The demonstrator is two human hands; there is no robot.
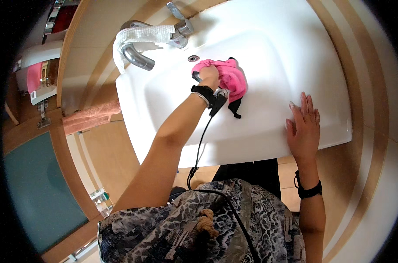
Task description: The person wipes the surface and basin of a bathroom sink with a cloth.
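Observation:
My left hand (209, 77) is pressed into a bunched pink cloth (233, 79) with black edges in the white washbasin (268, 138). Its fingers are partly hidden by the folds. One black strip of the cloth trails toward the front of the basin. My right hand (303, 126) rests palm down on the basin's right side, fingers spread, holding nothing. A black strap with a cable is around my left wrist, and a black band is on my right wrist.
A chrome faucet (138, 57) with a white textured cloth (143, 33) draped over it stands at the back left. Behind the pink cloth is a round metal-rimmed hole (193, 58). An open mirrored cabinet (41, 75) and a salmon towel (92, 116) are at the left. Tiled wall borders the right.

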